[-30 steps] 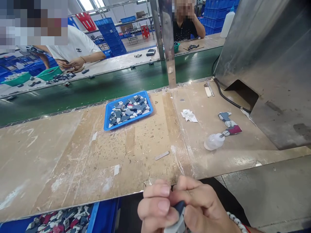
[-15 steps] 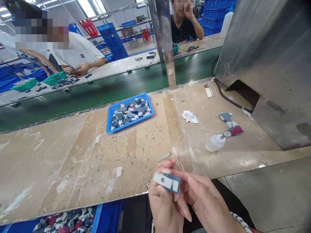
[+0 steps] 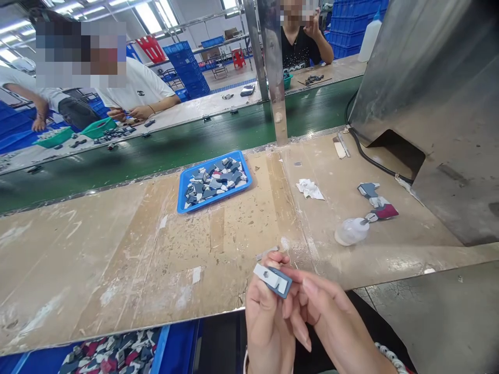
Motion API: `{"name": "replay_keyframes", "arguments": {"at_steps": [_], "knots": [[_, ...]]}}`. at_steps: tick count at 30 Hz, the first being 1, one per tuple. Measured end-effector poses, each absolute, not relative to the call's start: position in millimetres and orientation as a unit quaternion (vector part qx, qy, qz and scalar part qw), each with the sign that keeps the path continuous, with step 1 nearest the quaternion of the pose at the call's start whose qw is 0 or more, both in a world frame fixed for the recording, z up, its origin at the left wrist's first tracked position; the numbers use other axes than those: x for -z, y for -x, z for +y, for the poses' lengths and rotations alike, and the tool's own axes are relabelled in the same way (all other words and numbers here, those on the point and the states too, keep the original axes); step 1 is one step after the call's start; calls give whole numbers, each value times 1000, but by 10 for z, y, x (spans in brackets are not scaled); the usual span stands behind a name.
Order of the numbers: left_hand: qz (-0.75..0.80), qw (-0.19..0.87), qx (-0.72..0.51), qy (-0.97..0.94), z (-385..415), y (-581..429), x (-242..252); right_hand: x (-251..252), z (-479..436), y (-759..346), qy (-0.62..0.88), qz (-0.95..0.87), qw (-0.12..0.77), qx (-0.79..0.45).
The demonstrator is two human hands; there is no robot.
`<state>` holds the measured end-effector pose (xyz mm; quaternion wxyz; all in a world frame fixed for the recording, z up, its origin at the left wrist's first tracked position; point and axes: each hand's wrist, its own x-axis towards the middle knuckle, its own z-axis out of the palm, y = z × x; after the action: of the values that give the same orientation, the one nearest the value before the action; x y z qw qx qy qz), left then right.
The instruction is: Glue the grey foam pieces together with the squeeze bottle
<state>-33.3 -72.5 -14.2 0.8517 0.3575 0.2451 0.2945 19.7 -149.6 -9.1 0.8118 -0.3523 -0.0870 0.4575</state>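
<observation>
By the bench's near edge (image 3: 156, 321) our left hand (image 3: 268, 317) clamps a grey-white part (image 3: 273, 279); our right hand (image 3: 331, 306) touches it, whether gripping we cannot tell.

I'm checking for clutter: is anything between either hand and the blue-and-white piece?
Nothing visible. The left hand holds the blue-and-white piece directly; the right hand has a fingertip at its edge. The flat strip lies on the bench beyond the left hand, not in between.

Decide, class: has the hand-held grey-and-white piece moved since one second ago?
Yes: the piece has moved up the view. Against the front edge of the table, it was below; now it shows above, nearer the metal strip.
</observation>
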Motion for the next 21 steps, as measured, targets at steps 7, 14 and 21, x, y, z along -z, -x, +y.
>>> {"name": "replay_keyframes", "arguments": {"at_steps": [7, 14, 21], "knots": [[225, 719, -368, -545, -738, 327, 287, 77, -1513, -213, 383, -59, 810, -439], [153, 602, -451, -641, -680, 335, 242, 160, -1568, -162, 373, -157, 818, -408], [94, 503, -449, -732, -614, 405, 134, 133, -1609, -113, 361, -124, 820, -426]]}}
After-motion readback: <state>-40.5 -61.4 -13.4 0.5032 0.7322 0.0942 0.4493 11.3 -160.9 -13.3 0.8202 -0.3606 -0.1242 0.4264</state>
